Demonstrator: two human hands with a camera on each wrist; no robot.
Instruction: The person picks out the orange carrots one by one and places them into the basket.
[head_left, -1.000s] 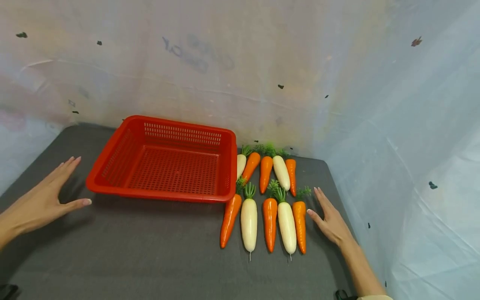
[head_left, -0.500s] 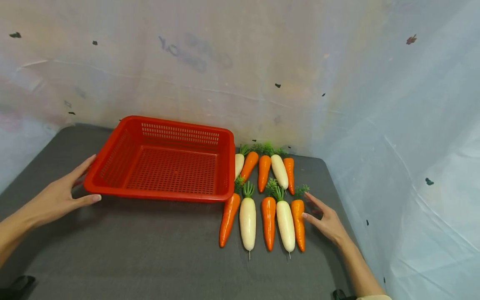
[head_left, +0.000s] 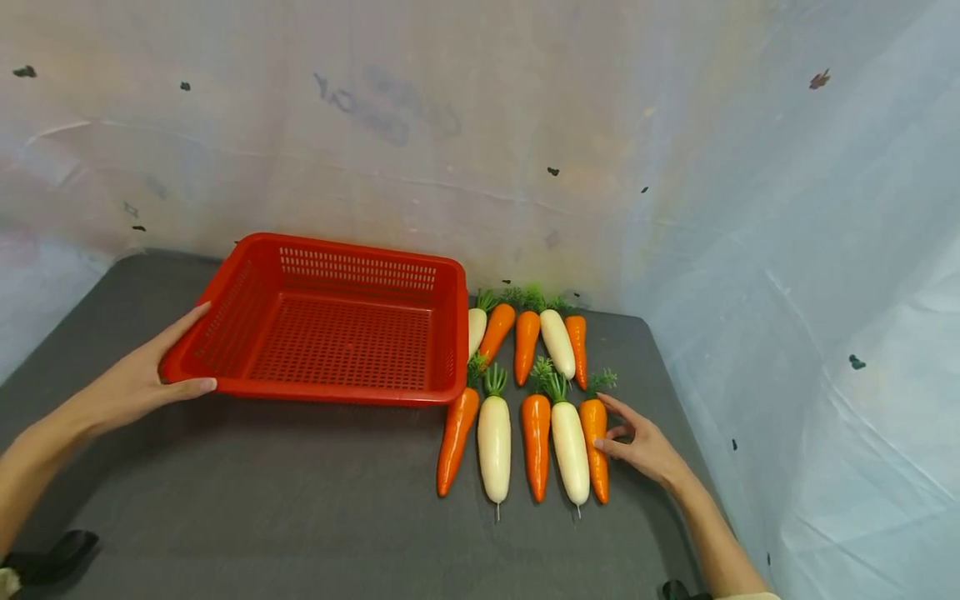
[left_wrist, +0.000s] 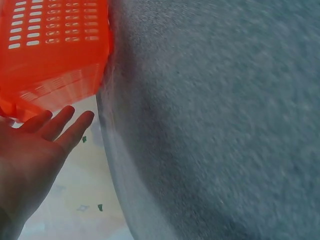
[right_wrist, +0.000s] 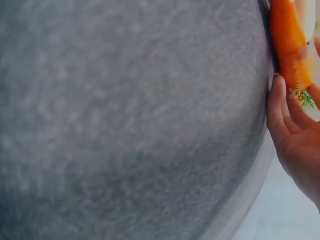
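A red plastic basket (head_left: 322, 390) with slotted walls and nothing inside stands at the back left. My left hand (head_left: 123, 392) grips its near left corner, thumb on the front rim and index finger over the left rim. In the left wrist view, the other fingers (left_wrist: 75, 131) stretch out beside the basket wall (left_wrist: 65, 67). My right hand (head_left: 645, 450) pinches the rightmost front carrot (head_left: 595, 425), which lies on the table with its leafy top pointing away. In the right wrist view, the thumb (right_wrist: 276, 102) runs along one side of the carrot (right_wrist: 287, 40).
Left of that carrot, a front row holds white radishes (head_left: 494, 450) and carrots (head_left: 536, 446). Behind it is a second row of carrots (head_left: 528, 342) and white radishes (head_left: 558, 343), one partly hidden by the basket. A pale sheet (head_left: 480, 150) hangs behind the grey table (head_left: 322, 500).
My left hand has moved right onto the basket's corner. My right hand has moved left to the rightmost front carrot, and its thumb and fingers have closed in on it.
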